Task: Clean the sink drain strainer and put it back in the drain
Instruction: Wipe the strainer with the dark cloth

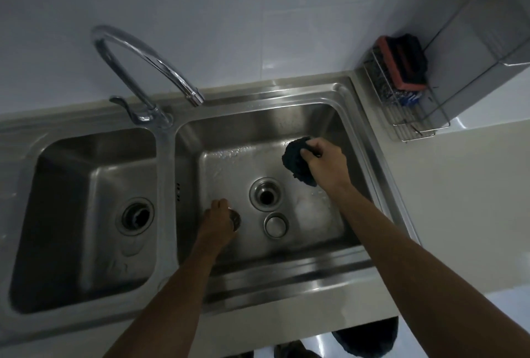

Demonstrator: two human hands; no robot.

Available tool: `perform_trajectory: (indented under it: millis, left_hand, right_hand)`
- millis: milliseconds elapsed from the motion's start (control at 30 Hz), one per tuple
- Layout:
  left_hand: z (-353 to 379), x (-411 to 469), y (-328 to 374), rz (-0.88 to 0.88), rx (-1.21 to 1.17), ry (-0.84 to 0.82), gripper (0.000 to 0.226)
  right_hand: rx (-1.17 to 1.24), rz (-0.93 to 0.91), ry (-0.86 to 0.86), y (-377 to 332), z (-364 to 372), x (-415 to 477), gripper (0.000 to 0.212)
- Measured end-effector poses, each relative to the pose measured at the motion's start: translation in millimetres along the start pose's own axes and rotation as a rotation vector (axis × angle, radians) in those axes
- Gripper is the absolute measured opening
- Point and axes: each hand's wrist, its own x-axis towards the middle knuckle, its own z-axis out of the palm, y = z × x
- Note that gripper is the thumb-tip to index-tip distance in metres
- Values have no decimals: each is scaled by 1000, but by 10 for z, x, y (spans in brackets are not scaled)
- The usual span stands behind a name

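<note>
In the head view the left hand (218,221) reaches down into the right basin (258,128), back of the hand up. Its fingers curl around a round metal piece that I take to be the strainer (236,219). Only its right edge shows past the knuckles, low in the basin at about 8 o'clock from the open drain (265,195). A second round metal cup (276,225) lies loose at 6 o'clock from the drain, touching neither hand. The right hand (325,162) is at 2 o'clock from the drain, near the basin's back right corner. Its wrist is bent and its fingers are closed round a dark scrubbing pad (298,161) that bulges out to the hand's left. Both forearms come in over the front rim from 6 o'clock, well apart. The step in hand looks like bringing pad and strainer together. It would go best with the strainer lifted and pinched by its rim so the holes stay exposed, then turned bit by bit while the pad works inside and out. Wet steel is probably slippery, so a firm hold over the basin makes sense. The tap (143,70) at 11 o'clock is handy for rinsing. A wire rack (413,116) stands on the counter at 2 o'clock.
</note>
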Motion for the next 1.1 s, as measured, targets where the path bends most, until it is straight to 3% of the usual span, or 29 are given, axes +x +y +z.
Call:
perform_trajectory:
  millis: [300, 633, 700, 767, 833, 933, 1033, 1100]
  left_hand:
    - [256, 50, 53, -55, 387, -51, 56]
    - [360, 70, 107, -79, 446, -76, 54]
    - [376, 80, 153, -56, 520, -66, 64]
    - [401, 129, 260, 37, 568, -79, 91]
    - [471, 207, 430, 207, 533, -62, 101]
    - [625, 305, 698, 409, 484, -90, 91]
    - [735, 357, 847, 402, 426, -141, 78]
    - [683, 371, 914, 274, 165, -214, 77]
  right_hand:
    - [25, 54, -70, 269, 79, -182, 18]
    - [35, 80, -42, 480, -8, -246, 17]
    - [42, 96, -40, 517, -34, -239, 18]
    - [43, 106, -35, 553, -51, -231, 16]
    - [34, 106, -36, 585, -68, -229, 15]
    - [36, 106, -47, 643, -105, -246, 15]
    - [65, 130, -53, 708, -166, -279, 16]
    - [63, 145, -49, 735, -221, -296, 17]
